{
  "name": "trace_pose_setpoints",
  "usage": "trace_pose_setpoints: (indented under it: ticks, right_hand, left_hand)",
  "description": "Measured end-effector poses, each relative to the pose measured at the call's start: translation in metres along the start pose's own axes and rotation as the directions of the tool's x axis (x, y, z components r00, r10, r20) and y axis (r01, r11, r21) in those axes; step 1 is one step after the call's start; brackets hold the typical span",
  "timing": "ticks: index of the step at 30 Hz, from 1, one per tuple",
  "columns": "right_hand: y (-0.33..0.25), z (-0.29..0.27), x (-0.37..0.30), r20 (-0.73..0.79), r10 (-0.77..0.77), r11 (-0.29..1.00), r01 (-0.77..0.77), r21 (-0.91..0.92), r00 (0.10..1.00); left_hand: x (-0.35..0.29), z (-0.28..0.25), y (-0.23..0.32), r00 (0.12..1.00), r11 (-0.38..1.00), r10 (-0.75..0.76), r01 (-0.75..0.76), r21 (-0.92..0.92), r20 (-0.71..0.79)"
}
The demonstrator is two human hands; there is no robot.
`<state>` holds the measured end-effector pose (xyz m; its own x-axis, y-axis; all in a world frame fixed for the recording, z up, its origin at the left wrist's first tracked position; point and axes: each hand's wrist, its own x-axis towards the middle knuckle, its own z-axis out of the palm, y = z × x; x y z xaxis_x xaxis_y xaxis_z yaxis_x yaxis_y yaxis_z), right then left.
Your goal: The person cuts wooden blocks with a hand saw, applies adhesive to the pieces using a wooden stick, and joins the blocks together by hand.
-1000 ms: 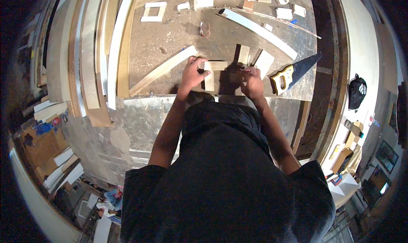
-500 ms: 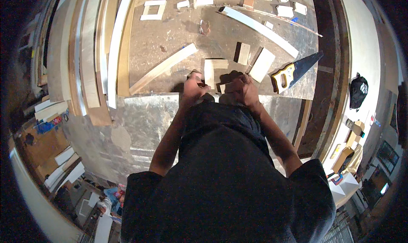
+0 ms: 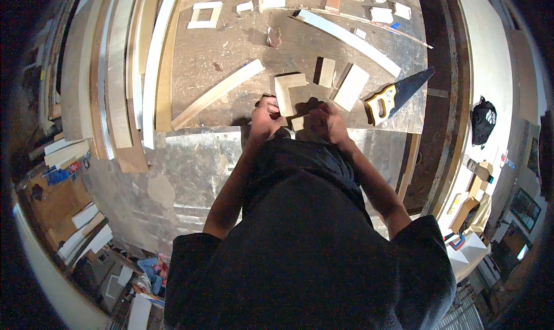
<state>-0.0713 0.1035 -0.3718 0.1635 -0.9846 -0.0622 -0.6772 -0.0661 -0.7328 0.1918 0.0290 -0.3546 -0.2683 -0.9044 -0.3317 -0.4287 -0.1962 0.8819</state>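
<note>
Two pale wooden strips meet at a corner and form an L-shaped frame piece point(image 3: 283, 98) lying at the bench's near edge. Against its left side and lower end, my left hand point(image 3: 266, 115) is closed, fingers curled. Just right of it, my right hand point(image 3: 328, 123) is closed around a short wooden block point(image 3: 298, 123), whose left end shows; shadow hides most of the fingers. Beyond the right hand lie a small wood block point(image 3: 326, 72) and a wider wooden board point(image 3: 351, 87). A long wooden strip point(image 3: 219, 93) slants away to the left of my left hand.
A yellow-handled handsaw point(image 3: 381, 106) lies at the right of the workbench point(image 3: 225, 41). A long white-faced strip point(image 3: 349, 38) stretches behind the blocks. A small square wooden frame point(image 3: 205, 15) and several offcuts lie farther back. Long boards point(image 3: 118, 70) overhang the left side.
The L-shaped piece has turned slightly counterclockwise beside my left hand. My right hand stays at the short block, with only a small shift. The whole view has slid a little left.
</note>
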Motion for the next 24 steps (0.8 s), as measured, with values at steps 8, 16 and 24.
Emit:
trace_pose_setpoints:
  ticks: [8, 16, 24]
  right_hand:
    - [-0.011, 0.012, 0.010, -0.032, -0.021, 0.998, 0.019, -0.060, 0.999]
    - [-0.020, 0.008, 0.010, -0.035, 0.120, 0.991, -0.118, 0.054, 0.992]
    - [-0.012, 0.004, 0.009, -0.089, 0.063, 0.993, -0.054, 0.103, 0.994]
  left_hand:
    - [-0.003, 0.003, -0.006, 0.999, 0.996, 0.054, -0.053, -0.077, 0.004]
    - [-0.007, 0.002, -0.007, 0.999, 0.999, 0.041, -0.041, 0.001, 0.029]
    - [-0.004, 0.013, -0.008, 0.995, 0.997, 0.071, -0.072, -0.011, -0.075]
